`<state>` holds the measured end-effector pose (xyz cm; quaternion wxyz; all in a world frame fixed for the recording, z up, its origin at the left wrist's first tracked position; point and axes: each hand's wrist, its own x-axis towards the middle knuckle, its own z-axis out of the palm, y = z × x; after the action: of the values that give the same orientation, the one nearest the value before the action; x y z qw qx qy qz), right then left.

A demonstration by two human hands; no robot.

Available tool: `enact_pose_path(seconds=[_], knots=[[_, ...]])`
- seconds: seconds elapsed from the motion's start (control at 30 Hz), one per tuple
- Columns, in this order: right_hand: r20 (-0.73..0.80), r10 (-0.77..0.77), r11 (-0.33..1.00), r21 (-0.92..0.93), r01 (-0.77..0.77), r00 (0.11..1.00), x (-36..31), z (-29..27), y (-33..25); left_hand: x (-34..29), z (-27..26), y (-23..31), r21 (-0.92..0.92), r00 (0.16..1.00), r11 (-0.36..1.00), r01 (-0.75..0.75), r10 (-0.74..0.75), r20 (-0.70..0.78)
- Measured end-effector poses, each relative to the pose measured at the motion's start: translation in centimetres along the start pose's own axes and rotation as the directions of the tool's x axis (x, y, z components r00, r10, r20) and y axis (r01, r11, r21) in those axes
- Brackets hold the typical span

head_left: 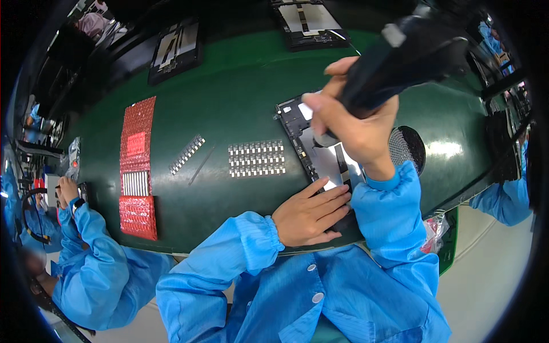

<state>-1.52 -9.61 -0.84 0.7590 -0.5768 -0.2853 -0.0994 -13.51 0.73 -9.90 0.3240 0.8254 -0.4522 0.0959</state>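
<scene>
My right hand point(360, 131) is wrapped round a bulky black hand tool point(389, 63), which is blurred and rises toward the upper right. Its blunt grey end point(326, 139) is over an opened tablet-like device point(296, 128) with a black frame and silver inner plates. I cannot tell whether the end touches the device. My left hand point(314, 216) lies flat with its fingers stretched out across the device's near edge. Left of the device, small metal-and-black parts point(256, 159) lie in three rows. My hands and the tool hide much of the device.
Red bubble wrap point(137, 214) holds a row of silver strips at the left. A thin dark stick point(201, 166) and a slanted row of small parts point(187, 154) lie nearby. Opened devices point(176, 48) stand along the back. A round mesh pad point(407, 150) is right. A co-worker point(103, 268) sits left.
</scene>
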Motion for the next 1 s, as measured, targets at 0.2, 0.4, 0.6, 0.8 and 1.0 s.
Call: enact_pose_path(seconds=[0.2,0.4,0.6,0.8,1.0], knots=[[0.034,0.072,0.996,-0.049,-0.070,0.997,-0.3,1.6,1.4,-0.1,0.0,0.0,0.010,1.000,1.000,-0.008,0.008,0.012],[0.018,0.069,0.997,-0.026,-0.069,0.997,-0.4,1.9,2.2,-0.3,0.3,-0.1,-0.009,1.000,1.000,-0.006,0.006,-0.013],[0.012,0.055,0.998,-0.019,-0.055,0.998,-0.4,1.7,2.6,-0.2,0.3,-0.1,-0.015,1.000,1.000,0.000,0.000,-0.003],[0.013,0.053,0.999,0.001,-0.053,0.999,-0.6,1.8,2.7,-0.3,0.3,0.0,-0.002,1.000,1.000,-0.007,0.007,-0.014],[0.047,0.057,0.998,-0.041,-0.055,0.997,-1.0,2.4,2.5,-0.5,0.4,0.0,0.018,0.999,1.000,-0.007,0.007,-0.033]])
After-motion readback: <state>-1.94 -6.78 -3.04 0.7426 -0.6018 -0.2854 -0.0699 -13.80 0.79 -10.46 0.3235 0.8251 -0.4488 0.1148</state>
